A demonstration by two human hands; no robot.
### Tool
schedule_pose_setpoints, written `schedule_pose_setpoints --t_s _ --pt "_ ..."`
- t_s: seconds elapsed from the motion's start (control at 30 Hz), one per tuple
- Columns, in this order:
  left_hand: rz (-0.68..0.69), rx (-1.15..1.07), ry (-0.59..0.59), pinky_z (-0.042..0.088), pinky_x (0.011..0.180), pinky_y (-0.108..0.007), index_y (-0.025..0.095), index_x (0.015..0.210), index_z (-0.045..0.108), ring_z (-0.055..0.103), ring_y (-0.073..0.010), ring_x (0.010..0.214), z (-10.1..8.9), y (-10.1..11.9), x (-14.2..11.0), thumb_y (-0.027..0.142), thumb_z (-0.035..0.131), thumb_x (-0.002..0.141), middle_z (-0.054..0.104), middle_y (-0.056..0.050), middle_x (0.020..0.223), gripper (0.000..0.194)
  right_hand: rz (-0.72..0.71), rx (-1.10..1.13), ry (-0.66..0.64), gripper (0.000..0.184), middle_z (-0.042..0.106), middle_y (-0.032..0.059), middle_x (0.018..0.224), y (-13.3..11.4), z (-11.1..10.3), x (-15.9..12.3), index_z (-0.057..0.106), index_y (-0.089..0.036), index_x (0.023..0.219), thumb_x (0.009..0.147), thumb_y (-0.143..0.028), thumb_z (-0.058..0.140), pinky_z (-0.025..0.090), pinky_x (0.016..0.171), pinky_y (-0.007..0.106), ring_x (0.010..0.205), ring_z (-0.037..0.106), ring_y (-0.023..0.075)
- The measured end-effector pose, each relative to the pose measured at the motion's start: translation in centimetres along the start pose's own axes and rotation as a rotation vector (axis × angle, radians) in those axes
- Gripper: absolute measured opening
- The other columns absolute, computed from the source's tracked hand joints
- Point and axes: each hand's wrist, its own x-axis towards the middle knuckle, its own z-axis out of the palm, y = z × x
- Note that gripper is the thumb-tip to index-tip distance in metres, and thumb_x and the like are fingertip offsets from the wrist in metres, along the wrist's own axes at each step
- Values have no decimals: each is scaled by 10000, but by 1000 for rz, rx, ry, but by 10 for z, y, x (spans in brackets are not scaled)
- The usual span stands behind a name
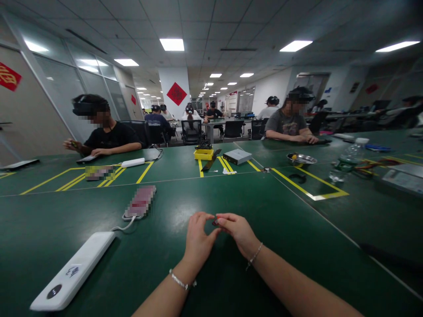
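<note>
My right hand (238, 230) pinches a small dark-and-red piece (215, 222) between thumb and fingertips. My left hand (199, 237) curves in from the other side, its thumb and index fingertips closed about the same piece. Both hands meet a little above the green table (158, 273). The piece is largely covered by fingers, and its kind is too small to make out. Each wrist wears a bracelet.
To the left lie a white power bank (77, 268) and a cabled phone (140, 201). Farther back are a yellow bin (203, 154), a grey box (237, 156), a metal bowl (307, 160) and a water bottle (346, 160). Two people sit opposite.
</note>
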Motion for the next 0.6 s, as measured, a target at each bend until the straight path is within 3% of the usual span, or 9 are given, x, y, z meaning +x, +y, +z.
schedule_pose_setpoints --t_s 0.1,0.2,0.27,0.37,0.47,0.6 --pt "-72 29 -20 368 903 -411 203 1009 521 489 -230 1015 1 -6 1 223 614 676 557 -65 1039 347 -149 -305 192 289 675 60 825 -24 -43 18 665 -183 860 640 -359 601 429 676 316 758 583 190" --pt "-177 69 -57 349 924 -418 176 1040 515 477 -243 1060 1 -13 2 242 555 711 554 -91 1080 338 -253 -845 552 302 666 73 881 -44 -115 32 658 -209 908 717 -350 472 419 673 347 782 575 224" --pt "-230 85 -89 349 920 -410 164 1046 518 477 -246 1066 1 -16 3 244 540 712 556 -102 1091 343 -206 -1119 709 334 654 108 946 -47 -165 35 663 -195 927 728 -322 427 413 697 371 850 563 264" --pt "-235 97 -154 333 932 -405 167 1039 527 453 -249 1101 2 -17 3 241 537 708 544 -104 1132 339 38 -1190 834 390 647 142 961 -40 -220 30 646 -190 1001 731 -325 399 425 647 382 835 566 292" --pt "-198 106 -190 314 949 -410 185 988 554 436 -250 1123 2 -16 2 231 538 705 537 -94 1153 287 158 -1164 880 414 633 157 993 -31 -240 25 636 -199 1034 726 -342 398 432 627 399 837 564 312" --pt "-167 118 -208 313 953 -405 201 926 585 458 -241 1101 1 -15 2 227 537 707 559 -83 1118 226 171 -1207 891 414 585 167 1081 -26 -240 27 652 -217 1013 707 -360 412 428 652 446 954 510 380"
